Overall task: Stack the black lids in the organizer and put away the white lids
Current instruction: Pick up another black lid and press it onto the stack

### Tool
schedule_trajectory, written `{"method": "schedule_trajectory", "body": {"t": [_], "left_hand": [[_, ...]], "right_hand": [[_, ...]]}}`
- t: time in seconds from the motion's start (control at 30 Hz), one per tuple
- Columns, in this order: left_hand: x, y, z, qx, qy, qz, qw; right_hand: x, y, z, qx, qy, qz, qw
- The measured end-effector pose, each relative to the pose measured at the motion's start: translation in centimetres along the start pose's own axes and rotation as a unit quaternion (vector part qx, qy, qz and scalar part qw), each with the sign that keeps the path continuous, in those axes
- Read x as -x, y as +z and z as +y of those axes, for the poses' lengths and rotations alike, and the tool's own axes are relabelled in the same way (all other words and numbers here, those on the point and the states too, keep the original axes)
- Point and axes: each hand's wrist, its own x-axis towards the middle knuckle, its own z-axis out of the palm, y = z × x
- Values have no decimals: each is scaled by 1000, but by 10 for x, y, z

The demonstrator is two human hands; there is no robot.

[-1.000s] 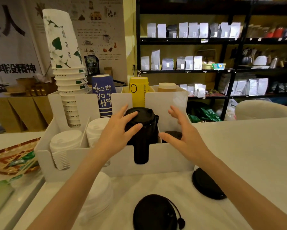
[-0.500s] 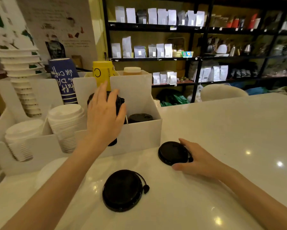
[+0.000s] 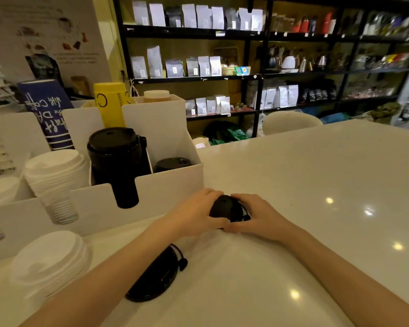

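Black lid (image 3: 224, 207) half hidden, clasped by left hand (image 3: 198, 212) and right hand (image 3: 257, 217) grips.

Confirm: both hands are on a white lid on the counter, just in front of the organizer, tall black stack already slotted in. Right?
Not quite: the lid is black, not white. The head view shows the left hand and right hand closed around it on the counter, just in front of the organizer, with the black stack slotted in.

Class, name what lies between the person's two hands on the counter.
In the head view, a black lid sits between the left hand and right hand, both gripping it.
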Motion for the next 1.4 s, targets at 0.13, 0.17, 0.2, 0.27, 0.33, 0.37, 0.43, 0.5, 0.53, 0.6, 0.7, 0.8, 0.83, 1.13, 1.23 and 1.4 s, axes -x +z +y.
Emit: {"method": "schedule_trajectory", "body": {"t": [0.13, 0.17, 0.2, 0.27, 0.33, 0.37, 0.43, 0.5, 0.53, 0.6, 0.7, 0.8, 0.83, 1.13, 1.23, 1.4], "left_hand": [[-6, 4, -3, -6, -25, -31, 999], [-7, 3, -4, -6, -28, -36, 999], [-8, 3, -4, -10, -32, -41, 999], [-10, 1, -8, -12, -36, -41, 998], [-11, -1, -13, -1, -43, -37, 998], [-11, -2, -15, 6, -45, -34, 998], [-10, -6, -17, 23, -42, -21, 999], [-6, -14, -15, 34, -36, 3, 999], [-2, -19, -13, 39, -34, 17, 999], [6, -32, -10, 53, -26, 53, 997], [21, -52, -7, 64, -13, 105, 992], [34, -72, -9, 75, -10, 135, 988], [38, -79, -11, 83, -8, 143, 986], [74, -128, -35, 172, -12, 312, 934], [80, -140, -46, 205, -7, 366, 908], [77, -149, -67, 192, -23, 454, 870]], "right_hand": [[1, 1, 1, 2, -3, 11, 1000], [1, 0, 0, 3, -3, 12, 1000], [1, -1, -1, 2, -2, 13, 1000], [1, -2, -1, -2, 8, 12, 1000], [2, -4, -2, -6, 21, 13, 1000], [3, -5, -2, -13, 31, 16, 999], [3, -5, -3, -35, 40, 26, 998], [3, -7, -7, -42, 33, 36, 998], [4, -9, -11, -44, 27, 42, 998], [4, -14, -21, -49, 10, 56, 997], [2, -21, -42, -51, -21, 74, 996], [-5, -27, -66, -51, -60, 77, 994], [-8, -28, -74, -52, -73, 77, 993], [-60, -21, -139, -84, -162, 64, 981], [-79, -10, -155, -139, -180, 73, 971], [-106, 11, -166, -177, -183, 120, 960]]}}
